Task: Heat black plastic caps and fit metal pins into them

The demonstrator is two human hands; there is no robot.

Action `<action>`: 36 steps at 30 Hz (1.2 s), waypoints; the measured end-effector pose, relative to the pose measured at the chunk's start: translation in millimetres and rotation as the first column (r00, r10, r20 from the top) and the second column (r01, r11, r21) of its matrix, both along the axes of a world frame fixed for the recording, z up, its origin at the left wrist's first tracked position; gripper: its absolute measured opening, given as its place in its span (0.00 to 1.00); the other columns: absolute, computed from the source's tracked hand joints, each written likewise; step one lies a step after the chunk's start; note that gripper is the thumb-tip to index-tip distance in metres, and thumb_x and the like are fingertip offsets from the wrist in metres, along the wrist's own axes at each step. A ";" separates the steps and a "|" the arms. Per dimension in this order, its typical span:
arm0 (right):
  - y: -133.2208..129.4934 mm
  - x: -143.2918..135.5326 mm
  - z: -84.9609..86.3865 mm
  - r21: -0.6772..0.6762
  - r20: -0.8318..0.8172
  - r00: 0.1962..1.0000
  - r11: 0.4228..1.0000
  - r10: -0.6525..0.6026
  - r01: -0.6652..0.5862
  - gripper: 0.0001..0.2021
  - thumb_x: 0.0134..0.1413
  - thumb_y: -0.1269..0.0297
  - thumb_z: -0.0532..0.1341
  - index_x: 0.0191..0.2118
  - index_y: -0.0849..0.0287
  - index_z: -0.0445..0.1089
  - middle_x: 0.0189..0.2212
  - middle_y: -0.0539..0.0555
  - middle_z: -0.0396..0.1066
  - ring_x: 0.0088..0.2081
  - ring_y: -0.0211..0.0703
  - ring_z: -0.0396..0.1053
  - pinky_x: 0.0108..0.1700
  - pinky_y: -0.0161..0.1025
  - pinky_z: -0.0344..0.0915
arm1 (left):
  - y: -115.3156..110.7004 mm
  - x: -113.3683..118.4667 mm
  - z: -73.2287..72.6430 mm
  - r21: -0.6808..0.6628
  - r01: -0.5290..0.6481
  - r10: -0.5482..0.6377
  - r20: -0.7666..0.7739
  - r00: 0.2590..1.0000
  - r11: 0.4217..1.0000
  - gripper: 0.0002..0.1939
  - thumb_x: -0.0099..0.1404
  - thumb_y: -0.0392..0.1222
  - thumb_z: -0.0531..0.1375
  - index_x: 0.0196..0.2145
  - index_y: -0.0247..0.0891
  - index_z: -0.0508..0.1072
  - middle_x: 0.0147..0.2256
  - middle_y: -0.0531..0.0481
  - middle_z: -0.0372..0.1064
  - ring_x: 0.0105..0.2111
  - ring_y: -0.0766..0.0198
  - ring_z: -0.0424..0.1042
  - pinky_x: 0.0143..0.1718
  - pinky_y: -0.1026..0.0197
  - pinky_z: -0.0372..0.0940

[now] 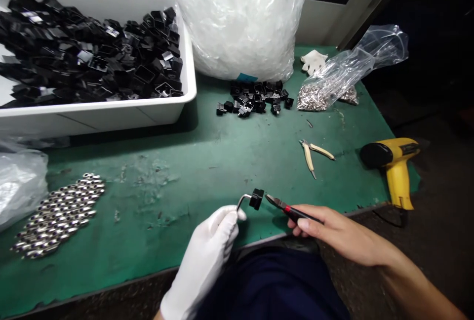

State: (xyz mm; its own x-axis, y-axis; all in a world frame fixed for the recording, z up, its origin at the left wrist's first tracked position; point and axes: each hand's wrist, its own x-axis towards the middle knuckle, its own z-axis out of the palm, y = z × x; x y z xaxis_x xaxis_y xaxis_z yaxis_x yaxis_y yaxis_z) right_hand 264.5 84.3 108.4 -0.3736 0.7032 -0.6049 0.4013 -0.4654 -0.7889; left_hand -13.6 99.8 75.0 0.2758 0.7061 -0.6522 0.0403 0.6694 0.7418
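My left hand (215, 241), in a white glove, is closed around a bent metal hex key (242, 199). At the key's far end sits a small black plastic part (256, 199), held just above the green table. My right hand (322, 226) is bare and wrapped round dark-handled pliers (287, 207) with a red band. The jaws of the pliers point at the black part from the right, with a small gap between them.
A white bin (188, 63) of black parts stands at the back left, beside a large plastic bag (240, 19). Metal fittings (59, 216) lie at left. Black pieces (255, 98), bagged screws (314, 97), cream-handled cutters (309, 157) and a yellow heat gun (398, 167) lie beyond my hands.
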 end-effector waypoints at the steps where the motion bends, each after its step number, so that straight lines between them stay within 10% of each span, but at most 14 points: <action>1: -0.9 1.6 0.7 -0.050 -0.041 0.999 0.999 -0.018 0.016 0.21 0.68 0.48 0.55 0.54 0.57 0.74 0.46 0.57 0.76 0.47 0.51 0.72 0.52 0.50 0.68 | 0.4 -2.3 -1.4 0.063 0.007 -0.004 -0.052 0.999 0.998 0.17 0.68 0.57 0.57 0.39 0.40 0.73 0.25 0.56 0.55 0.23 0.68 0.53 0.22 0.68 0.54; 7: 0.1 4.0 6.8 -0.248 -0.274 0.958 0.969 -0.079 0.009 0.23 0.68 0.49 0.54 0.51 0.62 0.76 0.46 0.61 0.77 0.45 0.49 0.73 0.49 0.47 0.69 | 2.8 -13.6 -8.7 0.301 0.128 -0.042 -0.276 0.960 0.945 0.13 0.69 0.54 0.58 0.40 0.44 0.76 0.36 0.52 0.74 0.35 0.62 0.69 0.38 0.67 0.64; 25: -8.4 2.2 -7.5 -0.249 -0.313 0.948 0.968 -0.051 -0.030 0.21 0.68 0.50 0.55 0.52 0.62 0.72 0.36 0.54 0.67 0.33 0.38 0.64 0.35 0.37 0.65 | 4.6 -20.9 -4.4 0.423 0.493 -0.306 -0.436 0.846 0.760 0.13 0.74 0.50 0.53 0.39 0.46 0.75 0.39 0.55 0.76 0.38 0.63 0.74 0.44 0.68 0.63; 36: -38.4 -14.4 -27.1 -0.266 -0.290 0.950 0.963 -0.118 0.038 0.10 0.64 0.59 0.59 0.44 0.60 0.67 0.32 0.50 0.64 0.32 0.39 0.61 0.37 0.39 0.60 | -9.7 1.8 -9.3 0.521 0.412 -0.227 -0.381 0.896 0.748 0.13 0.76 0.44 0.51 0.33 0.42 0.68 0.29 0.59 0.67 0.28 0.69 0.65 0.36 0.66 0.59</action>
